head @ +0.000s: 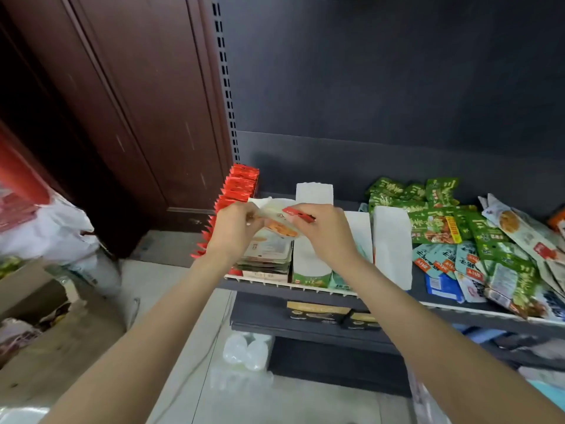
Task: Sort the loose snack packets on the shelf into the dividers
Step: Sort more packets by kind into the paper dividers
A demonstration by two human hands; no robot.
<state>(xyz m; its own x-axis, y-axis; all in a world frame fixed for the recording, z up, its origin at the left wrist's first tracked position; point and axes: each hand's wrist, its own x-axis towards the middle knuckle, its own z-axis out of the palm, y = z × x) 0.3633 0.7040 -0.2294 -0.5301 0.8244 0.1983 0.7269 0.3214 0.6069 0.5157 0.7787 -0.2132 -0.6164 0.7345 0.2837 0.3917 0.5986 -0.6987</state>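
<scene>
Head view: two bare forearms reach forward from the near edge of the frame. The left hand [234,228] and right hand [324,232] meet above the shelf's [458,312] left end, each grip curled and clamped on one pale packet [279,220] with a red tab, held flat between them; the left pinches its left end, the right its right end.

Just below the held packet, a stack [266,255] of like packets sits in a slot at the shelf's front left. A red row [235,197] of packets stands on edge along the left edge. White dividers [391,243] stand upright mid-shelf, running front to back, with green packs low between them at the front edge.

Toward the shelf's right end lies a loose heap: green packets [434,221] at the back, teal packets [446,260] nearer the front, pale long packets [519,231] at the far right, overlapping one another.
</scene>
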